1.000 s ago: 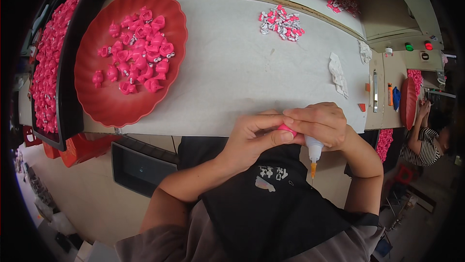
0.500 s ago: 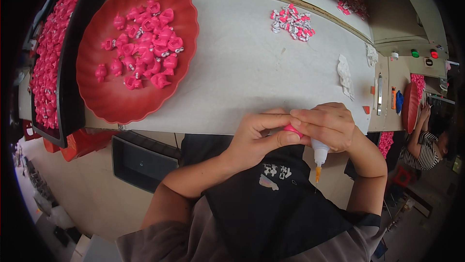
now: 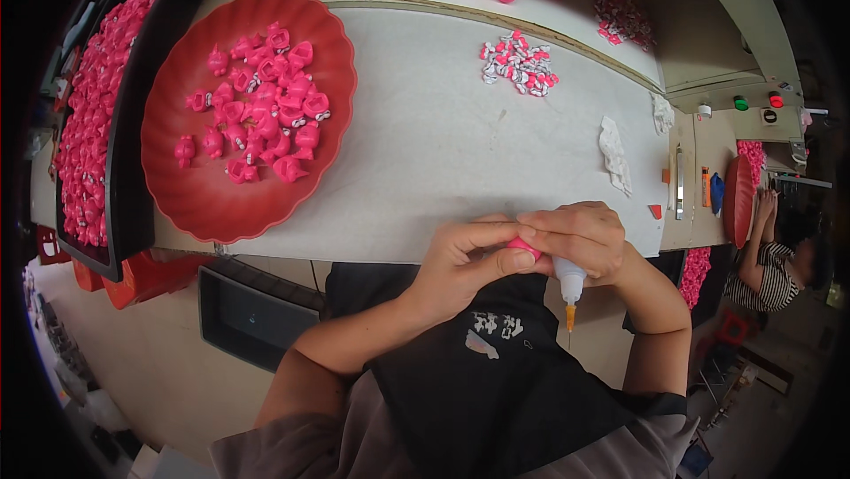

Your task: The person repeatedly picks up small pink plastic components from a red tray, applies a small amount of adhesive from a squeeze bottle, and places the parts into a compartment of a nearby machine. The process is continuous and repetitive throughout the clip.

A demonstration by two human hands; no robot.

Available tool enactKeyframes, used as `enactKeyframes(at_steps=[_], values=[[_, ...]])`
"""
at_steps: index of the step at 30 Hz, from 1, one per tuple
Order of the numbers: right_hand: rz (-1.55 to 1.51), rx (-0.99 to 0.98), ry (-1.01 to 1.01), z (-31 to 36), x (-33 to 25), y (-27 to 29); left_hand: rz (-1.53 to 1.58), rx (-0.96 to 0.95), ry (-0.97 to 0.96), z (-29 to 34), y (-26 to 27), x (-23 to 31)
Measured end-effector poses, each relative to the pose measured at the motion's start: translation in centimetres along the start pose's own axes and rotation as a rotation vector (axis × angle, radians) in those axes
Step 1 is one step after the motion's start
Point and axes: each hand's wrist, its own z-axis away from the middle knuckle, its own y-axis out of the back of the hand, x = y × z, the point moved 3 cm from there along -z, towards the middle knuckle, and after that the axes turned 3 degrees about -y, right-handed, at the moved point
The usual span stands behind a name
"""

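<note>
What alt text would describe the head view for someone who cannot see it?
A person's left hand holds a small pink piece at a white table; the right hand touches it while holding a needle-tipped bottle. At left is a red dish of pink pieces; farther off, a pile of pink and white parts.

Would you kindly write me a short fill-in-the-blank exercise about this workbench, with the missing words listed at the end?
1. The left hand grips a small, brightly coloured ____ piece.
2. The bottle in the right hand has an ____ section just above its thin needle.
3. The scalloped bowl stands toward the ____ end of the table.
4. Right of the green round control is a ____ one.

Missing words: pink; orange; left; red.
</note>
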Motion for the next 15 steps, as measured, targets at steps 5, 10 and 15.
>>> enactKeyframes(at_steps=[5,10,15], values=[[-0.009,0.025,-0.030,0.7,0.2,0.0,0.014,-0.001,0.050,-0.2,-0.1,-0.4],[-0.149,0.151,-0.157,1.5,0.8,-0.1,-0.064,-0.059,0.086,-1.0,-0.3,0.3],[-0.209,0.268,-0.211,2.1,1.0,-1.0,-0.061,-0.050,0.060,-1.3,-0.2,0.4]])
